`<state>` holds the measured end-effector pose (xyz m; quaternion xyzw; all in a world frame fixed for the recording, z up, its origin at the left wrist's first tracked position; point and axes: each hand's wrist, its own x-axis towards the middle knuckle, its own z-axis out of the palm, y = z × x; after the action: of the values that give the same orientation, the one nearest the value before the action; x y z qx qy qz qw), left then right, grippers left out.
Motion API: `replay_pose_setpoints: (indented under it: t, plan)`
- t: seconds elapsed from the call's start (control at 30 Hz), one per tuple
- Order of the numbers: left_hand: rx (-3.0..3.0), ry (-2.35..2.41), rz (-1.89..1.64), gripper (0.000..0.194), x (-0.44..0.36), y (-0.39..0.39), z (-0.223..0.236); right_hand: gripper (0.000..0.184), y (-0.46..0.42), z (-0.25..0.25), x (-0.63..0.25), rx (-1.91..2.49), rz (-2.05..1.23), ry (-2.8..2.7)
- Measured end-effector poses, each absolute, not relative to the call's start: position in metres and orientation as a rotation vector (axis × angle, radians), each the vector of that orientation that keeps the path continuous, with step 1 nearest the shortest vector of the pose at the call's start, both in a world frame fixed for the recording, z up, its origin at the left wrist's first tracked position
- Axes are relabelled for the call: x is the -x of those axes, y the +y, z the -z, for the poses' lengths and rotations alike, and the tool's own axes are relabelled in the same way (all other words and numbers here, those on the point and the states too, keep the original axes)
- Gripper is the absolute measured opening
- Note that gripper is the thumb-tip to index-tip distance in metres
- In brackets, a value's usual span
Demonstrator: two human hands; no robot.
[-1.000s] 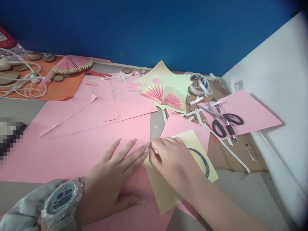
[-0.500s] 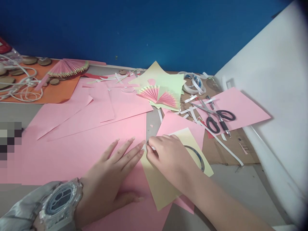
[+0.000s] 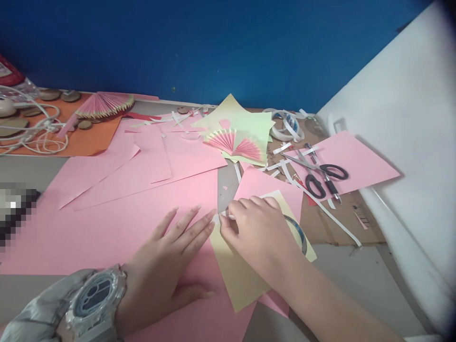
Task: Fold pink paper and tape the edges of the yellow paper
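My left hand [image 3: 171,256] lies flat with its fingers spread on a large pink sheet [image 3: 124,237]. Its fingertips reach the left edge of a small yellow sheet [image 3: 245,280]. Just to their right, my right hand [image 3: 260,232] pinches the end of a thin white strip [image 3: 228,217], probably tape, between thumb and forefinger. The rest of that strip is hidden by the hand. A tape roll [image 3: 302,232] shows partly from under the right hand, on the yellow sheet. Another pink sheet [image 3: 270,183] lies beneath the yellow one.
Scissors [image 3: 313,173] and a pen [image 3: 324,173] rest on a pink sheet at right, over cardboard [image 3: 342,223]. White strips and tape rolls [image 3: 287,126] lie behind. Pleated pink fans [image 3: 233,142] sit at the back. A white cord [image 3: 46,128] tangles at far left, before a blue wall [image 3: 213,47].
My right hand has shifted slightly to the right, and more of the white strip shows at its fingertips. My left hand stays flat in about the same place.
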<state>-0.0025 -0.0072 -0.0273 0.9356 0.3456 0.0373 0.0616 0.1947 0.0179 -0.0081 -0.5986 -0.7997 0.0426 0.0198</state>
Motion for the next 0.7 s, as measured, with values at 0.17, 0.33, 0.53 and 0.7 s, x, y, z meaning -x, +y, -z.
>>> replay_pose_setpoints:
  t: [0.17, 0.33, 0.53, 0.7]
  plan:
    - [-2.835, 1.039, -0.125, 0.079, 0.003, -0.008, 0.029, 0.023, 0.018, 0.006, -0.196, 1.913, -0.227, -2.436]
    - [-2.832, 1.039, -0.135, 0.079, 0.004, -0.009, 0.03, 0.026, 0.02, 0.003, -0.197, 1.924, -0.234, -2.429]
    - [-2.82, 1.045, -0.18, 0.078, 0.003, -0.008, 0.029, 0.03, 0.022, -0.003, -0.199, 1.874, -0.312, -2.45]
    - [-2.794, 1.031, -0.205, 0.075, 0.003, -0.008, 0.029, 0.035, 0.025, -0.006, -0.202, 1.864, -0.298, -2.519]
